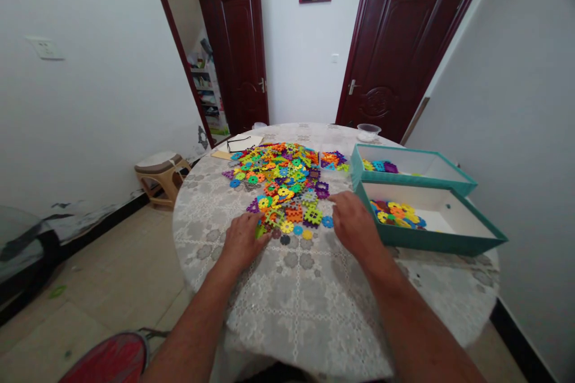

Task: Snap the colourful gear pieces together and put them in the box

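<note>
A heap of colourful plastic interlocking pieces (283, 167), flower discs and square lattices, spreads over the middle of the table. My left hand (245, 236) rests at the heap's near left edge, fingers apart, its thumb beside a green piece (259, 231) that it partly covers. On the other side, my right hand (353, 221) is at the heap's right edge. Its index finger reaches toward a purple square piece (322, 190), and the other fingers are bent. Nothing shows in its grasp. Between the hands lie a yellow disc (307, 234), a black disc (284, 240) and a blue disc (327, 222).
Two teal-edged boxes, a near box (444, 246) and a far box (426, 179), hold sorted pieces at the right. Behind the heap stands a clear tray (320, 160) of pieces. Glasses (239, 143) lie on paper at back left; a clear bowl (369, 130) sits at back right.
</note>
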`<state>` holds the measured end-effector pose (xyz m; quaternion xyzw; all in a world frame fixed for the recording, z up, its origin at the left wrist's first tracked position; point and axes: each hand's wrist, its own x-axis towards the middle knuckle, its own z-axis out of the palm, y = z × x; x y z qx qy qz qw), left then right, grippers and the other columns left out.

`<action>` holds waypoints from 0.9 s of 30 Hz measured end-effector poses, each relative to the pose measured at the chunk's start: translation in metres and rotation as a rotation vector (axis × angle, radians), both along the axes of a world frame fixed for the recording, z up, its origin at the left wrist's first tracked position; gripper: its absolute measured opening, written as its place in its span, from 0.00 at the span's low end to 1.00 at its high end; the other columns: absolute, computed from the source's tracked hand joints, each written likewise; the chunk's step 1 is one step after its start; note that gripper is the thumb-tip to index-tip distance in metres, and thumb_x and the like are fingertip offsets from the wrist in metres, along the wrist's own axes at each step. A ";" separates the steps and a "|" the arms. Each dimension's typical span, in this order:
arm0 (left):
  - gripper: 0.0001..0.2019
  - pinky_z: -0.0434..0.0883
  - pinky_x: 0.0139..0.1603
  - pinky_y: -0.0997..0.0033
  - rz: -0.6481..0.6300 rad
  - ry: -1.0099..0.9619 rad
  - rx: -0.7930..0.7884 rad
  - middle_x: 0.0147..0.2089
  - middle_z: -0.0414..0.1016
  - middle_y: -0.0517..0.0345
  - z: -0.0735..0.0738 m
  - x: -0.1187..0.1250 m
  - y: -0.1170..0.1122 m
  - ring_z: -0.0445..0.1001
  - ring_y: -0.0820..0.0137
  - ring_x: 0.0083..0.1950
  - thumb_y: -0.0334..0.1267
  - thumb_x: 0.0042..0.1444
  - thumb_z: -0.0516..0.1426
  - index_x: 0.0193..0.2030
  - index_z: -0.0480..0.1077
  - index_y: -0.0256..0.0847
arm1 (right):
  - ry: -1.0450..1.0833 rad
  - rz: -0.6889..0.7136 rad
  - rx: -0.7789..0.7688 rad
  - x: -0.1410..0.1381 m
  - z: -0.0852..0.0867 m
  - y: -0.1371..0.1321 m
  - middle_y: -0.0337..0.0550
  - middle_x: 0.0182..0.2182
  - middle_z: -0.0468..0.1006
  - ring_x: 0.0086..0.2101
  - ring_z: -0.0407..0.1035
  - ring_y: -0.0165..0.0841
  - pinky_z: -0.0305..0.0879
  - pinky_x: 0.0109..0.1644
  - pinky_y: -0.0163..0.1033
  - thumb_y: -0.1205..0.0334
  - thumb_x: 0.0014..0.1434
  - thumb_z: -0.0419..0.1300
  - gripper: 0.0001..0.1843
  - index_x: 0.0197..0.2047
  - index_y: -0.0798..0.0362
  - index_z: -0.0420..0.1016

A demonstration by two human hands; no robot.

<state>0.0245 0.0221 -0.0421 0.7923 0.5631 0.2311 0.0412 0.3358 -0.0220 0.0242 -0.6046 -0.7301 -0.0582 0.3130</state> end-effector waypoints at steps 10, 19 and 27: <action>0.17 0.71 0.63 0.52 0.018 -0.074 0.144 0.56 0.77 0.45 -0.008 -0.001 -0.004 0.74 0.55 0.59 0.36 0.62 0.59 0.57 0.74 0.43 | -0.169 -0.132 -0.477 -0.003 -0.045 0.017 0.61 0.49 0.75 0.47 0.72 0.46 0.63 0.48 0.44 0.66 0.68 0.55 0.10 0.49 0.58 0.75; 0.18 0.71 0.63 0.49 0.092 -0.044 0.184 0.61 0.73 0.45 -0.005 0.006 -0.007 0.72 0.53 0.62 0.34 0.62 0.60 0.58 0.75 0.46 | 0.158 0.020 -0.484 0.006 -0.037 0.018 0.46 0.38 0.80 0.38 0.71 0.38 0.59 0.41 0.37 0.65 0.61 0.60 0.11 0.48 0.52 0.73; 0.07 0.69 0.61 0.50 -0.165 0.019 0.255 0.51 0.76 0.47 0.015 0.025 -0.030 0.72 0.54 0.56 0.40 0.67 0.58 0.48 0.76 0.46 | 0.188 0.310 -0.551 -0.033 -0.037 0.008 0.47 0.47 0.82 0.46 0.73 0.39 0.63 0.51 0.39 0.66 0.60 0.60 0.16 0.52 0.52 0.77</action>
